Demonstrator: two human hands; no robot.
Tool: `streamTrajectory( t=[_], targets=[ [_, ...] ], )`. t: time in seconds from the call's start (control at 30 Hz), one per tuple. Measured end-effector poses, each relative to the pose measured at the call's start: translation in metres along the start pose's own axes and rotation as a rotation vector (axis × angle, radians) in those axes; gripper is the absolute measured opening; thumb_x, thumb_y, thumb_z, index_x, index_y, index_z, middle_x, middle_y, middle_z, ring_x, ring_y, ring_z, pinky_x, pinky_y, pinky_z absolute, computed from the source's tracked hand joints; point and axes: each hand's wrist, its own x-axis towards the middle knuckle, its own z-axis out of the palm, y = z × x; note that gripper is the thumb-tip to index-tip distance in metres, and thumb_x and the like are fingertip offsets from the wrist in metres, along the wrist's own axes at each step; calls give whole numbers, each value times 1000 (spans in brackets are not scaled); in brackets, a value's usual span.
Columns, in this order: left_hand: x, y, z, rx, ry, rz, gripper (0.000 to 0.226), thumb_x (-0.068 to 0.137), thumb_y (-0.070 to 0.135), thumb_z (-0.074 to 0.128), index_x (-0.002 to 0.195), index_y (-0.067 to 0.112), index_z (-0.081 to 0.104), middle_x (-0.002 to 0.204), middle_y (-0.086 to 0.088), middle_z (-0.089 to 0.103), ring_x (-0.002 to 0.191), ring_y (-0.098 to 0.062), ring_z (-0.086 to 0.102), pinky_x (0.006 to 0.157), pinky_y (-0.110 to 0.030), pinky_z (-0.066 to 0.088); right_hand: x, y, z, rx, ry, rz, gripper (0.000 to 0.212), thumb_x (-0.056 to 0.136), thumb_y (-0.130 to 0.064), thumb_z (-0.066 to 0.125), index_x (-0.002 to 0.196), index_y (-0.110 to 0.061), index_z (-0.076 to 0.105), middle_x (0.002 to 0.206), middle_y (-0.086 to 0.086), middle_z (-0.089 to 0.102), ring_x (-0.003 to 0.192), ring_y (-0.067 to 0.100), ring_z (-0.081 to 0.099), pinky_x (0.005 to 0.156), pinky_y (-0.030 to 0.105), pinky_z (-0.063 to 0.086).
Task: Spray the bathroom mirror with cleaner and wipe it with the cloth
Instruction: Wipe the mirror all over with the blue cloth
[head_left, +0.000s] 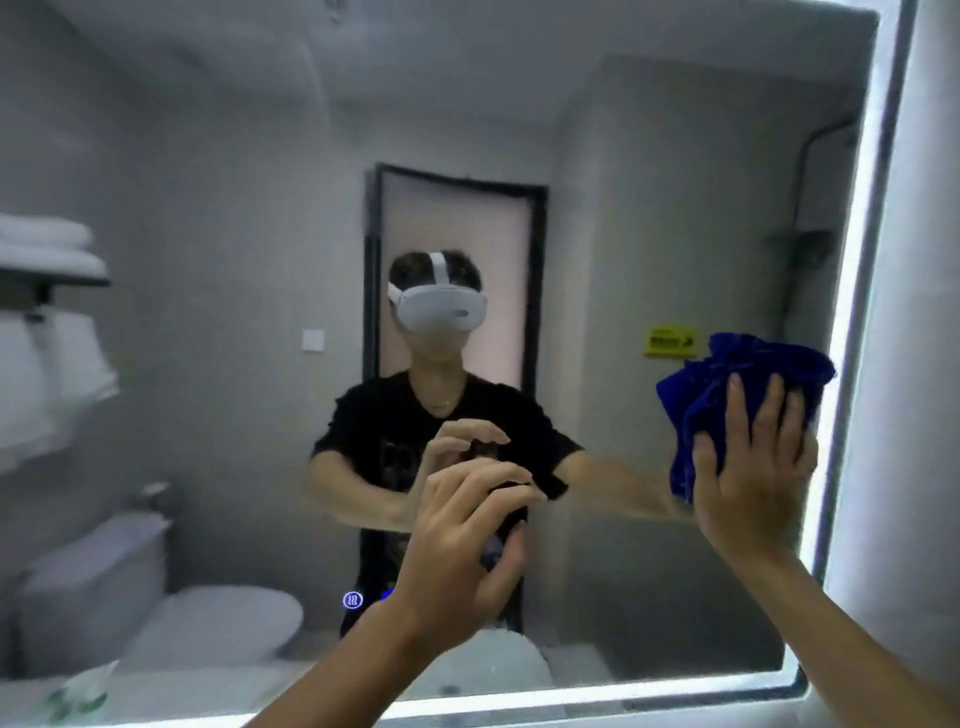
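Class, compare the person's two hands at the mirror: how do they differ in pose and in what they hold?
The right hand presses a blue cloth flat against the mirror, fingers spread; the left hand curls its fingers round a dark spray bottle. The right hand is higher, near the lit edge; the left is nearer the middle. Both are bare.

The right hand (756, 462) pressed a bunched blue cloth (727, 384) flat against the mirror (208, 156) at about three o'clock, fingers spread and pointing up, close to the lit strip (857, 260) along the glass's right edge. Near centre, toward six o'clock, the left hand (462, 535) curled round a dark spray bottle (511, 514), mostly hidden by the fingers. The glass reflected folded white towels (47, 249) at nine o'clock, a toilet (208, 623) at seven, and a dark-framed door (457, 218) in the middle.
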Motion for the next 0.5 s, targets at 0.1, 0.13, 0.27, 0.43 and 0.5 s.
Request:
streamTrajectory(
  t=[0.1, 0.13, 0.27, 0.43, 0.5],
  targets=[
    [2, -15, -42, 55, 32, -7, 23, 86, 13, 63, 108, 18, 68, 117, 3, 65, 117, -17, 57, 96, -46, 46, 20, -42, -6, 8, 15, -20, 60, 102, -34, 33, 157, -12, 27, 160, 25, 26, 147, 46, 26, 116, 62, 21],
    [4, -20, -59, 84, 39, -5, 23, 86, 12, 63, 108, 16, 69, 117, 2, 65, 117, -18, 57, 95, -47, 47, 26, -58, -8, 16, 20, -23, 60, 102, -34, 34, 158, -13, 26, 161, 24, 25, 147, 45, 25, 116, 62, 21],
    [17, -40, -126, 225, 94, -62, 28, 87, 15, 59, 112, 13, 70, 126, 2, 63, 123, -18, 55, 101, -43, 43, 47, -126, -10, 42, 33, -56, 58, 104, -37, 31, 159, -18, 25, 163, 19, 23, 149, 42, 24, 116, 62, 20],
    [33, -57, -208, 332, 163, -147, 34, 89, 21, 52, 120, 18, 65, 136, 10, 56, 127, -13, 49, 108, -36, 37, 68, -216, -9, 46, 44, -143, 57, 107, -40, 31, 160, -24, 19, 165, 15, 21, 151, 38, 22, 117, 62, 21],
    [32, -63, -238, 367, 204, -175, 37, 88, 18, 55, 124, 23, 62, 133, 16, 52, 126, -7, 46, 108, -32, 35, 75, -255, -11, 51, 46, -192, 56, 107, -42, 29, 160, -25, 19, 165, 13, 21, 151, 37, 21, 118, 61, 21]
  ],
)
